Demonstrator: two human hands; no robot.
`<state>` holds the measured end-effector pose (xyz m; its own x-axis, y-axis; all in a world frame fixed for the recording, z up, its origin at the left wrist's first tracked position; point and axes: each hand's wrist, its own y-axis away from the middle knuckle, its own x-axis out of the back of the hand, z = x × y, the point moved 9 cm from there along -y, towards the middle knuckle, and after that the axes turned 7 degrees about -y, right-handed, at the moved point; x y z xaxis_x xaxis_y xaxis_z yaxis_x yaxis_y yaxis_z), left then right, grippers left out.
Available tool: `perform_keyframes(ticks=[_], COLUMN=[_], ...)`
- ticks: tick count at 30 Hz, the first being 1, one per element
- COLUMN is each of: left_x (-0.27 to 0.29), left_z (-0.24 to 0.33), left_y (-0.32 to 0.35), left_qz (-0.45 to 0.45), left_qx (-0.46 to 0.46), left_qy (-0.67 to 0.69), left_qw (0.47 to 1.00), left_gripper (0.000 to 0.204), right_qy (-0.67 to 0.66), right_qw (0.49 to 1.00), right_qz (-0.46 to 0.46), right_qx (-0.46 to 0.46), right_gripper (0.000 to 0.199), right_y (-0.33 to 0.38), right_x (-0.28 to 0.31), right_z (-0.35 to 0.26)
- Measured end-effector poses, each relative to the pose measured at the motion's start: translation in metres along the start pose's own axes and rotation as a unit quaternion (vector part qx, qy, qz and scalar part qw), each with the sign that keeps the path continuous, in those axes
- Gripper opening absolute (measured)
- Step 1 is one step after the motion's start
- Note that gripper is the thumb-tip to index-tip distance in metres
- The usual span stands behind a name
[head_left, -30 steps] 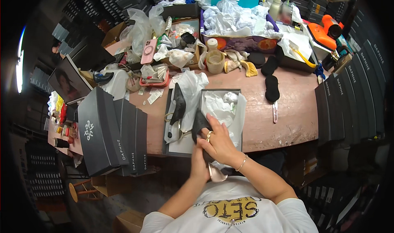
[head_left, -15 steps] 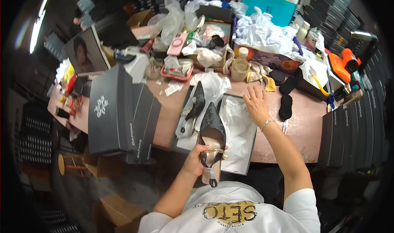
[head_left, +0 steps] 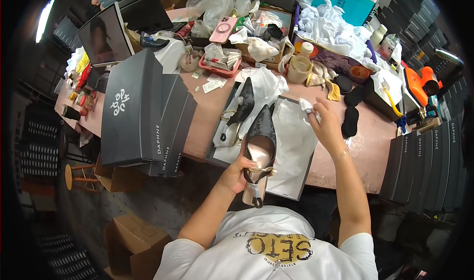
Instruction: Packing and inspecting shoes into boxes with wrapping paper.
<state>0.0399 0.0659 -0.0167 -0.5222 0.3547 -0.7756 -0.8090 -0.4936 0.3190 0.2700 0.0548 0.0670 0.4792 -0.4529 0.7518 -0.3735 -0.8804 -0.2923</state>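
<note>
My left hand (head_left: 233, 176) is closed around the strap and heel end of a dark patterned pointed-toe shoe (head_left: 261, 126). The shoe has a beige insole and a gold-coloured trim at its strap, and its toe points away from me. Under it lies an open shoebox (head_left: 308, 174) lined with white paper (head_left: 291, 142). A matching shoe (head_left: 243, 107) rests in the left part of that box. Above the box's right far corner, my right hand (head_left: 327, 127) pinches a crumpled white piece of tissue or cloth (head_left: 306, 105) between thumb and fingers.
Closed dark shoeboxes (head_left: 133, 114) stand at left, with more (head_left: 429, 161) at right. Along the back are a red basket (head_left: 219, 65), a pink phone (head_left: 223, 29), a jar (head_left: 298, 69), a box of crumpled white paper (head_left: 331, 26) and black pads (head_left: 350, 121).
My right hand has gone from spread and empty to pinching the crumpled white piece. The left hand still holds the shoe. The whole view has shifted slightly.
</note>
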Motion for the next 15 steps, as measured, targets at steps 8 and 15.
perform_keyframes(ticks=[8, 15], left_x=[-0.009, -0.02], left_z=[-0.005, -0.011], left_y=[-0.011, -0.011], left_qz=[0.019, -0.019], left_qx=[0.02, 0.032], left_qy=[-0.042, -0.117], left_qw=[0.999, 0.992], left_gripper=[0.086, 0.102], right_qy=[-0.03, 0.046], right_qw=[0.964, 0.963], right_qz=[-0.174, -0.147], right_qx=[0.199, 0.22], right_gripper=[0.022, 0.019], right_y=[0.059, 0.072], right_x=[-0.051, -0.042], right_z=[-0.114, -0.122])
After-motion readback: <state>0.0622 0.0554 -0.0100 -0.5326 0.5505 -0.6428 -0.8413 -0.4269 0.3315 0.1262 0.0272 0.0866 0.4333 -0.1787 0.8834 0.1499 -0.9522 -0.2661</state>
